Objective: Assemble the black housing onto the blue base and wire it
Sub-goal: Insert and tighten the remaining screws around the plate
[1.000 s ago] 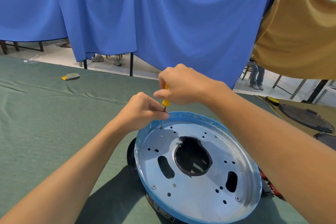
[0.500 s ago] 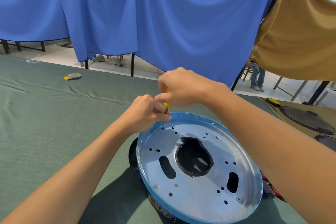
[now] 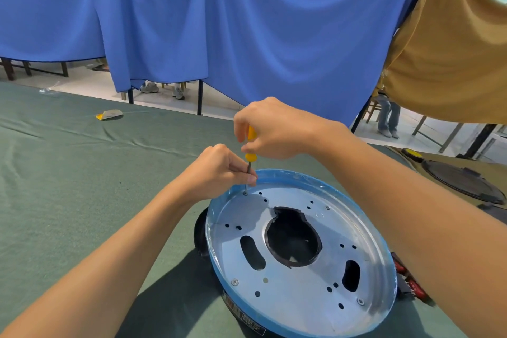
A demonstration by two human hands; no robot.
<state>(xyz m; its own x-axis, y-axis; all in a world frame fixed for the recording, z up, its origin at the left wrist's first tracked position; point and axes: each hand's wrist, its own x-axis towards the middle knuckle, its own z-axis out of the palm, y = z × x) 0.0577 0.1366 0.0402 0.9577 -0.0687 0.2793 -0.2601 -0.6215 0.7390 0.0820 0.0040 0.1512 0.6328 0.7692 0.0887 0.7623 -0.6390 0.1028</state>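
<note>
Blue base (image 3: 301,296) | screwdriver (image 3: 250,158) held upright over far-rim screw (image 3: 245,193), apparently seated | handle gripped by right hand (image 3: 277,129) | shaft pinched by left hand (image 3: 219,170)

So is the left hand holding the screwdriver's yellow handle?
No, the right hand grips the yellow handle; the left hand pinches the metal shaft below.

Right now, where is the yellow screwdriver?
In the head view, the yellow screwdriver stands near the middle: the right hand grips its handle, the left hand pinches its shaft, and its tip is just inside the far-left rim of the blue base.
</note>
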